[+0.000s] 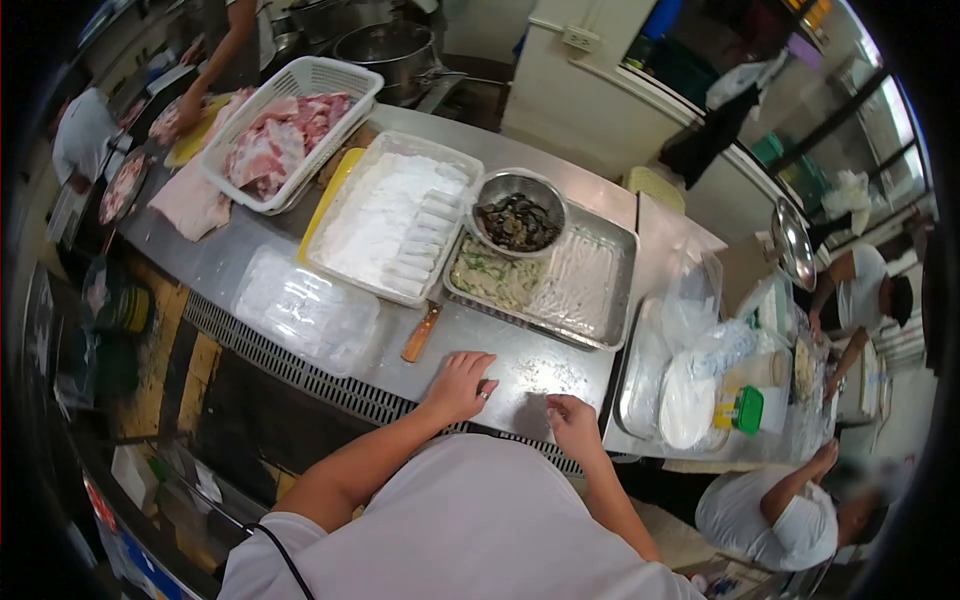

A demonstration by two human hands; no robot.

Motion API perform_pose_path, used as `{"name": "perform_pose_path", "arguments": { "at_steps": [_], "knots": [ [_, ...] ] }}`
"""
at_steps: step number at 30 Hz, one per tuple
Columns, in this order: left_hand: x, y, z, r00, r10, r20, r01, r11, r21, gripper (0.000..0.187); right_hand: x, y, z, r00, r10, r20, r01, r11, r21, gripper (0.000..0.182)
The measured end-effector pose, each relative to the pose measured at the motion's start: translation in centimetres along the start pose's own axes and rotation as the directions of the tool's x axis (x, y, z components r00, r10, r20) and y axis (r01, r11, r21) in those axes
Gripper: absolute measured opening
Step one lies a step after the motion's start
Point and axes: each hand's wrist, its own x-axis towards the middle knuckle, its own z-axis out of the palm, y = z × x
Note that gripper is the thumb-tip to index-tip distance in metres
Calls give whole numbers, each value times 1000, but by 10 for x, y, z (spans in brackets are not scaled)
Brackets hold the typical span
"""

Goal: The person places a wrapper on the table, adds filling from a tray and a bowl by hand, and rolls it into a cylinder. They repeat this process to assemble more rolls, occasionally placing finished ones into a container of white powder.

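Left hand (460, 388): your thumb's spread from fingers
Right hand (573, 425): curled, pinch unclear
Handle (421, 336): left of left fingers, pointing away; left nearer

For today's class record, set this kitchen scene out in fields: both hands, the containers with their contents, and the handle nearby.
Left hand: at the near side of the steel table
Right hand: fingers curled; whether it grips anything is unclear
White tray: white powder, with pale rolls along its right side
Metal tray: greenish mixture on the left
Bowl: dark pieces; at the metal tray's far left corner
Basket: raw meat
Wooden handle: between the white tray and the left hand
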Motion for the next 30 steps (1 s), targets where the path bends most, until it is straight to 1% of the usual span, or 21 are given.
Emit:
{"name": "perform_pose_path", "arguments": {
  "at_steps": [2, 3, 4, 5, 6, 7, 8, 10, 12, 13, 16, 17, 20, 23, 26, 29, 30],
  "knots": [
    [6, 11, 12, 997, 58, 41, -57, 998, -34, 48, -4, 9, -3, 994, -85, -69, 80, 995, -66, 29],
    [7, 13, 15, 995, 62, 78, -60, 998, -24, 48, -8, 5, -8, 993, -60, -105, 54, 997, -55, 29],
    [6, 12, 17, 990, 74, 118, -72, 997, -19, 49, -16, -19, -20, 992, 13, -125, -17, 999, -32, 29],
    [7, 12, 20, 983, 90, 160, -88, 996, -18, 50, -18, -12, -27, 984, -3, -178, -7, 998, -54, 30],
    [7, 12, 21, 984, 95, 152, -93, 995, -19, 49, -21, 1, -33, 973, -18, -228, 0, 997, -79, 30],
    [7, 11, 20, 985, 97, 143, -96, 995, -17, 49, -21, 15, -40, 959, 12, -285, -39, 995, -91, 31],
    [6, 10, 19, 987, 92, 133, -91, 996, -12, 49, -23, 30, -49, 938, 83, -336, -110, 992, -62, 31],
    [7, 9, 20, 986, 104, 133, -103, 995, -21, 48, -26, 51, -69, 861, 31, -507, -113, 985, -133, 31],
    [5, 10, 22, 986, 104, 131, -103, 995, -18, 48, -31, 67, -93, 786, -8, -618, -188, 949, -252, 30],
    [6, 10, 22, 986, 107, 129, -106, 994, -12, 48, -32, 75, -105, 759, -45, -650, -211, 927, -310, 32],
    [5, 9, 22, 986, 118, 121, -119, 993, 2, 48, -34, 91, -128, 730, -103, -676, -325, 818, -475, 32],
    [5, 9, 22, 985, 124, 118, -125, 992, 4, 48, -32, 99, -134, 771, -42, -635, -374, 777, -506, 34],
    [6, 10, 22, 986, 127, 112, -130, 991, 21, 48, -26, 127, -133, 697, -138, -704, -458, 670, -585, 38],
    [6, 13, 19, 986, 123, 116, -127, 992, 23, 47, -23, 131, -131, 644, -143, -751, -527, 630, -571, 38],
    [6, 11, 20, 985, 136, 105, -140, 990, 31, 47, -20, 148, -136, 701, -91, -708, -465, 695, -549, 33],
    [7, 16, 17, 986, 131, 101, -135, 990, 37, 46, -19, 143, -154, 690, 85, -718, -492, 783, -380, 29],
    [6, 16, 16, 987, 126, 99, -131, 991, 40, 46, -19, 136, -156, 638, 78, -766, -523, 774, -357, 26]
  ]
}}
